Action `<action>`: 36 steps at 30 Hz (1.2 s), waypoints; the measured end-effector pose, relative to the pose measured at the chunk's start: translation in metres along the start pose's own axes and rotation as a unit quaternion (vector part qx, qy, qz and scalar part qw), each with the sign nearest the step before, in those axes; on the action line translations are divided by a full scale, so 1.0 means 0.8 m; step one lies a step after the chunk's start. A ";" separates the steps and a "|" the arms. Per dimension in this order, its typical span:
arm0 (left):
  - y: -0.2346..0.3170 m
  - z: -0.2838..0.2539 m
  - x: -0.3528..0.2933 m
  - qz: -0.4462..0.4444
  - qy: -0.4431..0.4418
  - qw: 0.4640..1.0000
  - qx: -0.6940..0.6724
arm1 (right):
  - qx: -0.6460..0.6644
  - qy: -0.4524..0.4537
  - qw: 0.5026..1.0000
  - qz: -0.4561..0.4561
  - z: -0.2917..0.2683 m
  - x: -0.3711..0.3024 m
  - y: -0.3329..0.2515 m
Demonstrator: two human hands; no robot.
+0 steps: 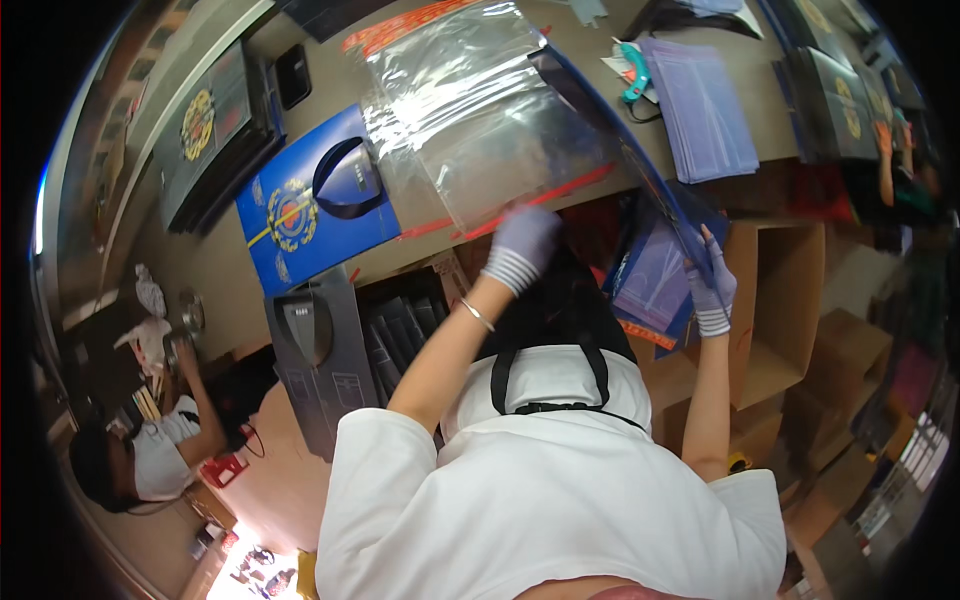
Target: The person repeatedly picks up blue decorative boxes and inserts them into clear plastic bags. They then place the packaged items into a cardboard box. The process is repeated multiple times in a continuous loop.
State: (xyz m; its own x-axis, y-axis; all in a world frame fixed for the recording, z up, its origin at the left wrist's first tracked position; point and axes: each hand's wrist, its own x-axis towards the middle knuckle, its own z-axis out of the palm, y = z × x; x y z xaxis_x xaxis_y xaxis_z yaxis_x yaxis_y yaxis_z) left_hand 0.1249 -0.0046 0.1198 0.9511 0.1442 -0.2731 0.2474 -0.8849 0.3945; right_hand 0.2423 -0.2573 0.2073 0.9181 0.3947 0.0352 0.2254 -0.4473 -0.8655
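My right hand (pixel 712 290), in a pale purple glove, grips the near end of a flat blue paper bag (pixel 655 170), which stands tilted, nearly edge-on. My left hand (pixel 525 243), gloved alike, is smeared by motion beside the table's front edge; its fingers do not show clearly. Just beyond it lie clear plastic sleeves (pixel 470 120) with red strips along their edges. Left of these, a blue gift bag (pixel 310 200) with a gold emblem and a dark ribbon handle lies flat. Below my right hand's bag is a purple-wrapped pack (pixel 655 275).
Dark bags (pixel 215 135) are stacked at the left, near a phone (pixel 292 77). Purple packets (pixel 700 110) and a teal tool (pixel 634 72) lie at the back right. Open cartons (pixel 775 300) stand at my right, a dark gift bag (pixel 325 360) at my left. A person (pixel 150 450) works at far left.
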 end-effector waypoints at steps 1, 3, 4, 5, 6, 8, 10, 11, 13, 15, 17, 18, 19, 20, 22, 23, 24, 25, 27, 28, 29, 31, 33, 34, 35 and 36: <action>-0.044 -0.007 -0.007 -0.045 0.211 0.969 -0.121 | 0.069 -0.027 0.997 0.005 0.007 0.005 0.006; -0.110 -0.046 -0.009 -0.074 0.286 0.955 -0.037 | 0.108 -0.041 0.992 0.050 0.018 0.016 0.062; -0.123 -0.056 -0.017 -0.066 0.265 0.962 -0.022 | 0.127 -0.051 0.988 0.077 0.022 0.017 0.083; -0.127 -0.055 -0.020 -0.058 0.243 0.968 -0.015 | 0.005 -0.054 0.999 0.001 0.023 0.017 0.088; -0.125 -0.048 -0.023 -0.041 0.218 0.975 -0.017 | -0.122 -0.046 0.988 -0.077 0.019 0.012 0.088; -0.119 -0.027 -0.034 -0.038 0.194 0.980 0.009 | -0.140 -0.035 0.988 -0.061 0.017 0.014 0.073; -0.115 -0.025 -0.031 -0.046 0.167 0.985 0.020 | -0.151 -0.035 0.987 -0.053 0.018 0.025 0.077; -0.107 -0.024 -0.027 -0.026 0.159 0.987 0.014 | -0.161 -0.046 0.985 -0.050 0.011 0.029 0.087; -0.103 -0.004 -0.019 0.030 0.171 0.985 -0.002 | -0.157 -0.065 0.985 -0.015 0.017 0.031 0.059; -0.112 0.019 0.001 0.025 0.179 0.983 -0.022 | -0.230 -0.038 0.971 0.055 0.018 0.034 0.078; -0.121 0.028 0.014 0.018 0.198 0.977 -0.075 | -0.302 0.005 0.953 0.022 0.024 0.042 0.080; -0.124 0.029 0.018 0.013 0.209 0.970 -0.121 | -0.277 0.009 0.961 -0.001 0.009 0.041 0.074; -0.124 0.029 0.022 -0.005 0.240 0.957 -0.161 | -0.251 0.010 0.968 -0.025 -0.004 0.042 0.069; -0.128 0.024 0.026 -0.030 0.268 0.943 -0.195 | -0.218 0.005 0.975 -0.051 -0.001 0.045 0.047; -0.128 0.010 0.044 -0.123 0.241 0.918 -0.291 | -0.216 0.029 0.973 -0.070 -0.031 0.032 0.009; -0.130 0.010 0.043 -0.175 0.221 0.899 -0.336 | -0.201 0.028 0.974 -0.101 -0.048 0.020 0.008; -0.134 0.013 0.049 -0.198 0.203 0.880 -0.382 | -0.185 0.026 0.973 -0.133 -0.067 0.006 0.012; -0.145 0.020 0.057 -0.225 0.187 0.855 -0.429 | -0.147 -0.009 0.984 -0.099 -0.090 -0.014 0.018; -0.128 0.000 0.061 -0.263 0.153 0.825 -0.476 | -0.145 -0.016 0.987 -0.068 -0.119 -0.064 0.034; -0.135 0.006 0.061 -0.232 0.175 0.844 -0.451 | -0.174 0.000 0.981 -0.081 -0.123 -0.085 0.041; -0.148 0.019 0.060 -0.204 0.197 0.860 -0.424 | -0.200 0.013 0.975 -0.094 -0.122 -0.094 0.038; -0.164 0.030 0.061 -0.188 0.153 0.840 -0.486 | -0.132 -0.032 0.989 0.051 -0.101 -0.114 0.008; -0.136 -0.002 0.064 -0.221 0.105 0.820 -0.517 | -0.173 -0.062 0.983 0.027 -0.082 -0.133 0.006; -0.130 -0.017 0.057 -0.245 0.090 0.806 -0.532 | -0.140 -0.084 0.986 0.036 -0.073 -0.135 0.012; -0.147 0.004 0.065 -0.224 0.107 0.845 -0.473 | -0.107 -0.107 0.987 0.045 -0.062 -0.134 0.014; -0.156 0.005 0.066 -0.219 0.104 0.842 -0.482 | -0.105 -0.131 0.982 0.084 -0.056 -0.133 0.012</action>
State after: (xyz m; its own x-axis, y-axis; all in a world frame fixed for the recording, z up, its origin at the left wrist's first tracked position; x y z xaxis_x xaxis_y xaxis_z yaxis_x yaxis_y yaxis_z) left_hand 0.1439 0.1115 0.0527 0.7170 0.5254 -0.4581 0.5225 0.0299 0.8521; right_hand 0.1613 -0.3398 0.2179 0.8389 0.4822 -0.2524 0.1662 -0.6686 -0.7249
